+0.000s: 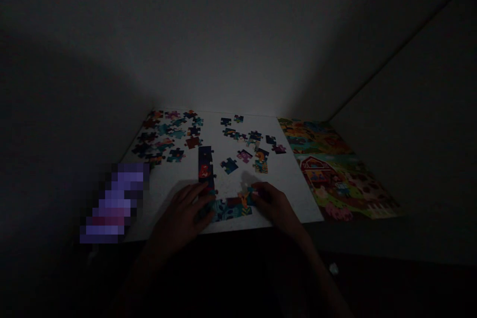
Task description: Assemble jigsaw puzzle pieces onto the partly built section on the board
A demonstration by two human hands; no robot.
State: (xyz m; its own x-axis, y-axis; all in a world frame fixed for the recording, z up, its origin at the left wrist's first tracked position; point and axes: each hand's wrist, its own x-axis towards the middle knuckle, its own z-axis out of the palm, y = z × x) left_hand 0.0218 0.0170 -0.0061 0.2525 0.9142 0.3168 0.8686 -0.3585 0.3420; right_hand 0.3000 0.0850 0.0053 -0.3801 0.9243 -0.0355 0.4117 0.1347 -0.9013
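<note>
A white board (175, 184) lies lit in a dark room, with jigsaw pieces on it. My left hand (182, 213) rests flat, fingers spread, on the left end of a joined row of pieces (231, 207) near the front edge. My right hand (274, 203) has its fingers curled and pinched on a piece at the right end of that row. A joined column of dark blue pieces (205, 165) runs away from the row. Loose pieces lie in a heap at the far left (167, 134) and are scattered in the middle (249, 146).
A finished farm picture with a red barn (331, 169) lies to the right of the board. A blurred purple patch (114, 203) sits at the board's left edge. Dark walls close in behind and on both sides.
</note>
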